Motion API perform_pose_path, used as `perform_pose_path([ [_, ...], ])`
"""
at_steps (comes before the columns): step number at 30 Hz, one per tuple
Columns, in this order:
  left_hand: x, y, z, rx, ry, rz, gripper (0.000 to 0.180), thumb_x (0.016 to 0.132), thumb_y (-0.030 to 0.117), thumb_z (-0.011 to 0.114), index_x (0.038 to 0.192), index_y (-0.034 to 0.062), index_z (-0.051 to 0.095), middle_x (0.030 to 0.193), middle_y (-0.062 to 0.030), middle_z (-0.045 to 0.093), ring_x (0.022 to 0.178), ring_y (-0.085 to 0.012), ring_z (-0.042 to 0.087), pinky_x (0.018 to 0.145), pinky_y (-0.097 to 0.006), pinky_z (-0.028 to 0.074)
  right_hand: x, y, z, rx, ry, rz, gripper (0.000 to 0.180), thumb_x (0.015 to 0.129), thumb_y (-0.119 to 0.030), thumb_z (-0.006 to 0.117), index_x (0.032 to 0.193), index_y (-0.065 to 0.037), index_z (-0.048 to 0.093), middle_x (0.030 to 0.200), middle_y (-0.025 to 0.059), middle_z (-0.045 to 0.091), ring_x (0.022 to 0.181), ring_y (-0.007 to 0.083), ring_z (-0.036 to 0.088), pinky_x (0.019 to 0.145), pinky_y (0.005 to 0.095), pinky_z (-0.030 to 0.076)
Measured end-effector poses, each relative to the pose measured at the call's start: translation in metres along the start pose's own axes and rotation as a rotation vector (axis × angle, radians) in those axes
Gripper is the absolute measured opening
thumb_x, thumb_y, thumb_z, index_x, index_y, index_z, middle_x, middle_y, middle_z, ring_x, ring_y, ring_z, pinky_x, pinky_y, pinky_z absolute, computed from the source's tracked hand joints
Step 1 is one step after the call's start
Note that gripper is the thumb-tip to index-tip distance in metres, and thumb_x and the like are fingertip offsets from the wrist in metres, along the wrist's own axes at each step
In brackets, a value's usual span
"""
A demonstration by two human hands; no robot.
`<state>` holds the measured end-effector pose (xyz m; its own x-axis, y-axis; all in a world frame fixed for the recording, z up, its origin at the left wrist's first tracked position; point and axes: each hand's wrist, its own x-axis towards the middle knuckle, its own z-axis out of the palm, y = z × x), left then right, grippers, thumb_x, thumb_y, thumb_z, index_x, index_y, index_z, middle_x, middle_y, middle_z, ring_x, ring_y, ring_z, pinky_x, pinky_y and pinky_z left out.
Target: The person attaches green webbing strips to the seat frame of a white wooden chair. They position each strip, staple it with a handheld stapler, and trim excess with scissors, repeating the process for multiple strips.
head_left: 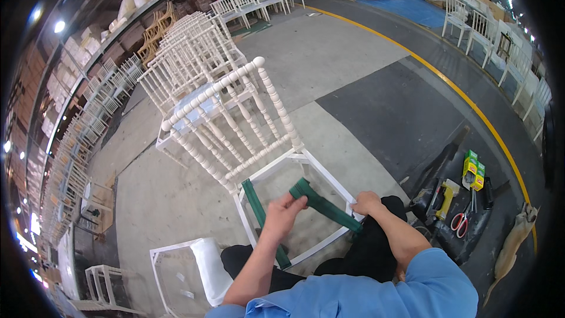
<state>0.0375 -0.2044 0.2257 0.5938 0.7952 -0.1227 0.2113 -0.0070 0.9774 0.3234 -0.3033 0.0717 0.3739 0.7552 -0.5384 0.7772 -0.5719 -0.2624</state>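
In front of me stands a white chair with a turned-spindle back and a seat frame without a panel. One green webbing strap spans the frame's left side, front to back. My left hand is closed on a second green strap, pinching it near its folded far end. That strap slants across the opening to the frame's right side, by my knee. My right hand is closed around the right rail, close to the strap; its fingertips are partly hidden.
To my right a black surface carries red-handled scissors, a yellow tool and green-yellow boxes. A tan dog lies beyond. A white frame with white padding sits left. White chairs stand in rows behind.
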Motion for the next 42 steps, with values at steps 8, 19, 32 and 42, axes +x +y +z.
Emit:
perform_pose_path([
  [8, 0.026, 0.018, -0.011, -0.190, -0.034, -0.032, 0.022, 0.103, 0.018, 0.071, 0.116, 0.0000, 0.076, 0.096, -0.0040, 0.076, 0.080, -0.0138, 0.070, 0.078, -0.029, 0.056, -0.043, -0.049, -0.014, 1.383, -0.180, -0.496, 0.046, 0.107, -0.041, 0.063, 0.140, -0.010, 0.066, 0.116, 0.0063, 0.076, 0.108, 0.0215, 0.070, 0.096, 0.0376, 0.053],
  [19, 0.042, 0.043, -0.080, -0.303, 0.348, 0.205, 0.031, 0.105, 0.026, 0.068, 0.126, 0.0035, 0.071, 0.110, -0.0027, 0.071, 0.103, -0.0117, 0.062, 0.089, -0.030, 0.048, -0.090, -0.103, -0.032, 1.334, -0.485, -0.571, 0.013, 0.105, -0.014, 0.067, 0.111, -0.003, 0.068, 0.095, 0.0075, 0.075, 0.086, 0.0175, 0.072, 0.082, 0.0334, 0.058],
  [32, -0.011, -0.136, 0.026, -0.327, -0.754, -0.261, 0.086, 0.083, -0.020, 0.059, 0.163, 0.0072, 0.041, 0.158, -0.0048, 0.053, 0.145, -0.0164, 0.047, 0.120, -0.030, 0.033, -0.077, -0.097, -0.076, 2.159, -0.148, -0.339, 0.023, 0.108, -0.018, 0.060, 0.125, -0.002, 0.061, 0.116, 0.0157, 0.073, 0.103, 0.0314, 0.075, 0.094, 0.0516, 0.062],
  [42, -0.009, -0.134, 0.027, -0.887, -0.981, -0.128, 0.060, 0.106, 0.037, 0.068, 0.149, -0.0017, 0.052, 0.128, -0.0085, 0.070, 0.128, -0.0178, 0.059, 0.116, -0.036, 0.041, -0.066, -0.036, -0.100, 2.483, 0.505, -0.187, 0.023, 0.110, -0.012, 0.052, 0.130, -0.005, 0.062, 0.125, 0.0143, 0.069, 0.118, 0.0327, 0.067, 0.112, 0.0584, 0.052],
])
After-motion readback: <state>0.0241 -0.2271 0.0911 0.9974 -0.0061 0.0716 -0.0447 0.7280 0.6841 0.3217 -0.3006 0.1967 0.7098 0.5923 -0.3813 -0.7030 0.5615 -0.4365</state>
